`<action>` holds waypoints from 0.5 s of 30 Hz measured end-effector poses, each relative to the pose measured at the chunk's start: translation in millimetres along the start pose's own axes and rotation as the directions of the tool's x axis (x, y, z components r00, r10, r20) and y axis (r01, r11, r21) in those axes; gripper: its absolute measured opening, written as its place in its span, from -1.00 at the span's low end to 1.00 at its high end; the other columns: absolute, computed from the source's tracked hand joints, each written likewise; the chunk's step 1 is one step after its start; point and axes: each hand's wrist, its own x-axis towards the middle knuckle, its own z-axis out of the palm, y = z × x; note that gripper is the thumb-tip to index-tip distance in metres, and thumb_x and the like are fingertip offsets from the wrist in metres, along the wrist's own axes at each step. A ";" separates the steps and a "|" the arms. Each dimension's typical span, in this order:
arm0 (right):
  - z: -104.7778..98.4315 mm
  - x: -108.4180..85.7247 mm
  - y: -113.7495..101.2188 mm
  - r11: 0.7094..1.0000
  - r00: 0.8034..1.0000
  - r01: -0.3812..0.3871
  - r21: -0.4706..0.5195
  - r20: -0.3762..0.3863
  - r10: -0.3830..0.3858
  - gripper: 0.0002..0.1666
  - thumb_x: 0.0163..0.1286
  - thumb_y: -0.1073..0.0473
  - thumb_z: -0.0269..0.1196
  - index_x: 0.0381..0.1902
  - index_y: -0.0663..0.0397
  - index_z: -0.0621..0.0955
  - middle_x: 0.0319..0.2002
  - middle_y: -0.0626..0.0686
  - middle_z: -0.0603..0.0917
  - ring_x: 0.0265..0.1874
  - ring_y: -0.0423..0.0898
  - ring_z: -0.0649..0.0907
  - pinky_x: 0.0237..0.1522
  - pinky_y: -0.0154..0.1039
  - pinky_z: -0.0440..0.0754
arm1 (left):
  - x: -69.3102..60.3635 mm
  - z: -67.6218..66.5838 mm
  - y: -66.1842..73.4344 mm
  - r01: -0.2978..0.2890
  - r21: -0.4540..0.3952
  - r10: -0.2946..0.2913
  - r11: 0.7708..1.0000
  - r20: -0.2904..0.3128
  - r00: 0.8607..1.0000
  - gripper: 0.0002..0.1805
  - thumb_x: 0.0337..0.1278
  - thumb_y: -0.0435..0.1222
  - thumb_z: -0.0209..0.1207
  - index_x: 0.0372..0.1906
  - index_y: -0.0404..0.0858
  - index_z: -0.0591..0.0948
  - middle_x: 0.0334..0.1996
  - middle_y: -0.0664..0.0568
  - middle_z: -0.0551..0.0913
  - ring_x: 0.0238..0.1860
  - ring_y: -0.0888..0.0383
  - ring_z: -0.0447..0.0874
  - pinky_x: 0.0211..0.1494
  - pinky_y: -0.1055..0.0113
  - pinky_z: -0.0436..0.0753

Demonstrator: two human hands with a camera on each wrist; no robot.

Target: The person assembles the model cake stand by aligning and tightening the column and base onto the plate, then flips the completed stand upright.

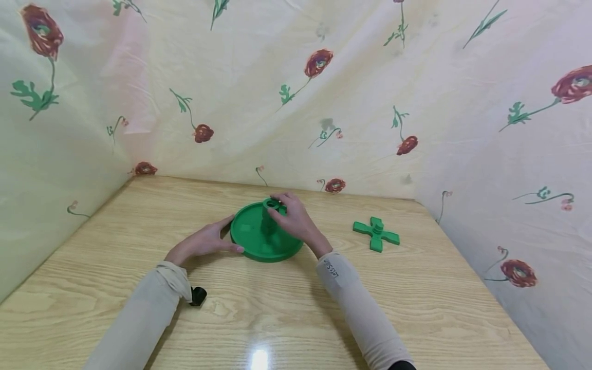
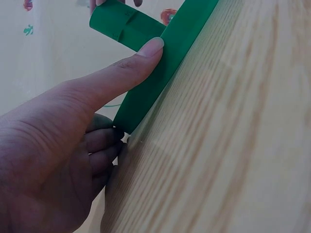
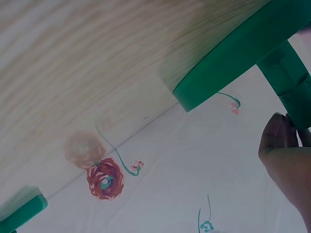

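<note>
A green round tray (image 1: 247, 231) with a raised rim lies on the table. From its middle rises a hollow green post (image 1: 268, 218); the left wrist view shows a seam across the post (image 2: 121, 24). My left hand (image 1: 208, 240) holds the tray's left edge, thumb against the outside of the rim and the other fingers farther round it. With the fingertips of my right hand (image 1: 296, 218) I grip the post near its top; in the right wrist view, this hand (image 3: 291, 155) partly leaves the frame. Some fingers are hidden behind the post.
To the right on the wooden table (image 1: 439, 308) lies a green cross-shaped piece (image 1: 376, 234) with a short stub standing on it. A small black object (image 1: 198, 296) is beside the left sleeve. Flowered cloth (image 1: 259, 103) stands around the table's back and sides.
</note>
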 end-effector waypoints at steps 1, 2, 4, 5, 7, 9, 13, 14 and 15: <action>-0.1 0.2 -0.4 1.000 1.000 -0.010 0.008 0.003 0.009 -0.52 0.51 0.21 0.28 0.27 0.39 0.57 0.12 0.30 0.60 0.10 0.17 0.58 0.14 0.03 0.59 | -0.2 -0.1 0.2 0.001 0.001 -0.001 1.000 0.000 1.000 0.26 0.15 0.13 0.45 0.68 -0.30 -0.06 0.60 -0.35 0.06 0.56 -0.34 0.04 0.48 -0.29 0.19; 0.1 0.6 -0.3 1.000 1.000 -0.019 0.009 0.003 0.019 -0.52 0.52 0.20 0.28 0.27 0.39 0.57 0.13 0.29 0.59 0.10 0.16 0.59 0.15 0.03 0.59 | -0.4 -0.1 0.4 0.003 0.002 -0.003 1.000 0.000 1.000 0.26 0.15 0.13 0.45 0.68 -0.30 -0.07 0.60 -0.35 0.06 0.56 -0.34 0.05 0.48 -0.30 0.19; 0.4 1.3 -0.2 0.999 0.999 -0.049 0.009 0.006 0.049 -0.50 0.52 0.16 0.30 0.28 0.36 0.57 0.14 0.27 0.58 0.10 0.14 0.59 0.15 0.02 0.59 | -0.7 -0.1 0.7 0.004 0.000 -0.004 1.000 0.001 1.000 0.26 0.15 0.12 0.44 0.68 -0.29 -0.07 0.60 -0.35 0.06 0.56 -0.34 0.05 0.48 -0.30 0.19; 0.6 1.6 -0.2 0.998 0.998 -0.063 0.008 0.007 0.063 -0.49 0.52 0.14 0.31 0.29 0.35 0.56 0.15 0.26 0.58 0.09 0.13 0.59 0.15 0.02 0.60 | -0.7 0.0 0.8 0.004 -0.002 -0.004 1.000 0.001 1.000 0.25 0.15 0.12 0.44 0.68 -0.29 -0.07 0.60 -0.35 0.06 0.56 -0.34 0.05 0.48 -0.30 0.19; 0.3 1.7 -0.5 0.996 0.996 -0.087 0.006 0.013 0.086 -0.47 0.52 0.11 0.32 0.30 0.32 0.56 0.17 0.25 0.57 0.10 0.13 0.59 0.16 0.03 0.59 | -0.9 0.2 0.8 0.004 -0.005 -0.004 1.000 0.001 1.000 0.25 0.16 0.12 0.44 0.68 -0.29 -0.07 0.60 -0.35 0.05 0.56 -0.34 0.04 0.48 -0.30 0.19; -0.2 1.7 -0.8 0.995 0.995 -0.095 0.003 0.019 0.095 -0.46 0.52 0.10 0.32 0.32 0.30 0.56 0.19 0.25 0.57 0.14 0.13 0.58 0.18 0.05 0.57 | -1.0 0.3 0.9 0.004 -0.007 -0.004 1.000 0.002 1.000 0.25 0.16 0.12 0.44 0.68 -0.28 -0.07 0.60 -0.35 0.05 0.56 -0.34 0.03 0.48 -0.30 0.18; -0.8 2.0 -1.0 0.997 0.997 -0.075 -0.006 0.031 0.075 -0.48 0.53 0.14 0.29 0.33 0.31 0.55 0.21 0.26 0.58 0.20 0.16 0.54 0.23 0.08 0.53 | -1.1 0.3 0.6 0.004 -0.005 -0.004 1.000 0.000 1.000 0.26 0.15 0.13 0.45 0.68 -0.28 -0.07 0.60 -0.34 0.05 0.57 -0.34 0.03 0.48 -0.30 0.18; -0.8 2.0 -0.9 0.998 0.997 -0.068 -0.007 0.031 0.068 -0.48 0.53 0.15 0.28 0.33 0.31 0.56 0.20 0.27 0.58 0.21 0.17 0.54 0.24 0.08 0.53 | -1.0 0.3 0.4 0.003 -0.004 -0.003 1.000 0.001 1.000 0.26 0.15 0.13 0.45 0.68 -0.28 -0.07 0.60 -0.34 0.05 0.57 -0.33 0.04 0.48 -0.30 0.18; -0.7 2.1 -1.0 0.998 0.998 -0.062 -0.006 0.030 0.062 -0.49 0.53 0.15 0.28 0.32 0.32 0.56 0.19 0.27 0.58 0.20 0.17 0.55 0.23 0.08 0.54 | -0.8 0.2 0.3 0.000 -0.003 0.000 1.000 0.001 1.000 0.26 0.15 0.13 0.45 0.68 -0.28 -0.07 0.60 -0.34 0.05 0.57 -0.33 0.04 0.48 -0.30 0.18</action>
